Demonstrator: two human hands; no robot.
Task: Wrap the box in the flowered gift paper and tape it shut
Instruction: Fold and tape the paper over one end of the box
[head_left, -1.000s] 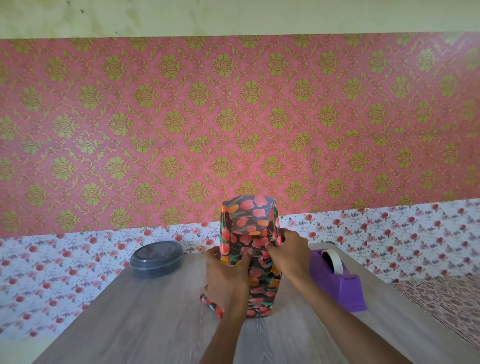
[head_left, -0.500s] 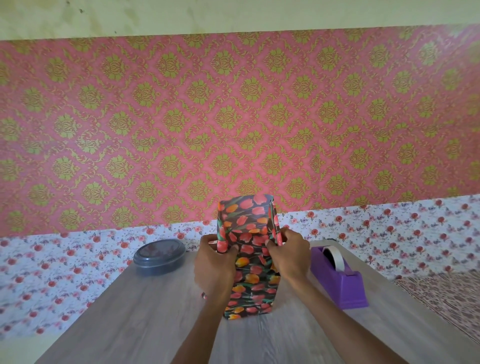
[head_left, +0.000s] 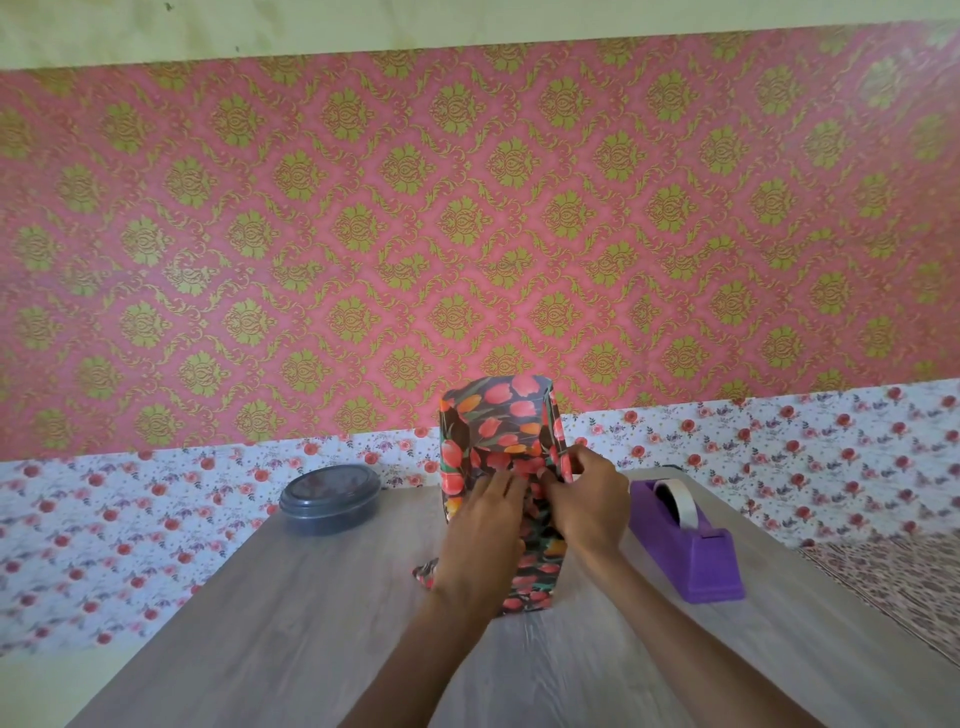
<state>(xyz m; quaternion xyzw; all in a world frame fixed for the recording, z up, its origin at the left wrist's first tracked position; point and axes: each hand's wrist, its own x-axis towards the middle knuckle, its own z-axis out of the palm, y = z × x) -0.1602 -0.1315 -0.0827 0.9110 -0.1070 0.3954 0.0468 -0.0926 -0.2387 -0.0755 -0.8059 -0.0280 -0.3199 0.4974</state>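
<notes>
From the head view, the box stands upright on end at the middle of the table, toward its far edge, covered all over by the paper. The paper is dark, almost black, printed with red and orange tulips and green leaves. It wraps the box as a tall sleeve. The upper part rises above both hands, its top rim is slightly curved, and a lapped edge runs down the front. A crumpled corner of the same paper pokes out at the foot of the box, just beside the left wrist. The left hand lies flat against the front face, fingers straight and close together, pressing the paper against the box. The right hand is at the right front edge, fingers curled, pinching a fold of paper there between thumb and fingertips. The two hands touch at the fingertips. A purple dispenser with a white tape roll sits to the right of the box, near it but apart. A round grey lidded tub sits to the left at the table's far edge. Behind is a pink wall with gold ornament, with a white flowered band below it.
</notes>
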